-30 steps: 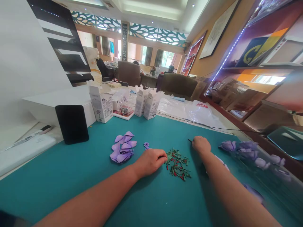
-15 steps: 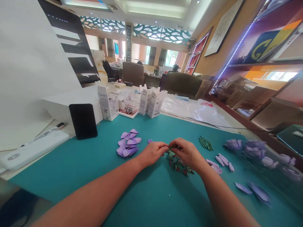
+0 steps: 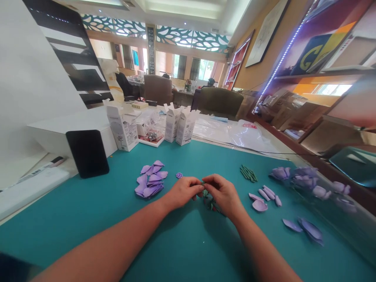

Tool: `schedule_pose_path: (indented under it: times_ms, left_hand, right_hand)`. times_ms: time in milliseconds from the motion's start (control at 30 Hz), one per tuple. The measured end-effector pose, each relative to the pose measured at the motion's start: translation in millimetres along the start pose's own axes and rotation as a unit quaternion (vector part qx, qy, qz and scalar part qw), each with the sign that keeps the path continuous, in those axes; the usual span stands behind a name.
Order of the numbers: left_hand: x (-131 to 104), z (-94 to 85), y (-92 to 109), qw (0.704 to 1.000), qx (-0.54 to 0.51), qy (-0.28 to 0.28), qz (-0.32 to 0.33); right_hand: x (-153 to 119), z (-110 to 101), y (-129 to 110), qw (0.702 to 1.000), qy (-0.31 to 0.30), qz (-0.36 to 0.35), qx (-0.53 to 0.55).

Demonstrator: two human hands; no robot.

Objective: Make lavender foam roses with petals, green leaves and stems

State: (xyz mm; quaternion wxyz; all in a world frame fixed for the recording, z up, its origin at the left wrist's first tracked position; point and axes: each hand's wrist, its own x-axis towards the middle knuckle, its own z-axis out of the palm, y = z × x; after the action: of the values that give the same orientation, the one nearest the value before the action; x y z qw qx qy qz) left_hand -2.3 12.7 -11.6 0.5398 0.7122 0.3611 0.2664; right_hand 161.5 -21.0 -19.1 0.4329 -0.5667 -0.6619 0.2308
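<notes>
Both hands meet over the middle of the teal surface (image 3: 88,211). The left hand (image 3: 182,192) and the right hand (image 3: 223,192) have their fingers pinched together on a small green piece (image 3: 203,184) held between the fingertips; the piece is mostly hidden, so its exact shape cannot be told. Just under and near the hands lies the pile of green leaf pieces (image 3: 210,201) with a few red bits mixed in, partly covered by the right hand.

To the left sits a heap of purple petals (image 3: 150,182), with a small purple disc (image 3: 179,175) just beside it. To the right, apart from the hands, lie a bundle of green stems (image 3: 248,173) and some loose petals (image 3: 263,197); finished purple flowers (image 3: 305,182) rest at the far right edge. White cartons (image 3: 176,125) stand at the far side.

A piece this small seems best handled with fingertip pressure only, kept light so the thin material does not crease. Holding it low over the pile means a slip drops it among its like rather than across the mat. Wrists resting on the surface would steady the pinch.
</notes>
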Motion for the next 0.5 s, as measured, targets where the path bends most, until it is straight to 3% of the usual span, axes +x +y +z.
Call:
schedule_pose_path:
  times_ms: [233,367,500]
  left_hand:
    - [2,-1.2,0,1.0,0.02,-0.003,-0.003]
    - [6,-4.2,-4,0.999,-0.037,0.034,-0.01]
    - [8,-7.1,-6,0.993,-0.096,0.059,-0.034]
  right_hand:
    - [2,1,-1,0.999,0.006,-0.037,-0.013]
    - [7,-20,9,0.999,0.049,0.0,0.011]
    - [14,-46,29,0.993,0.093,0.05,-0.048]
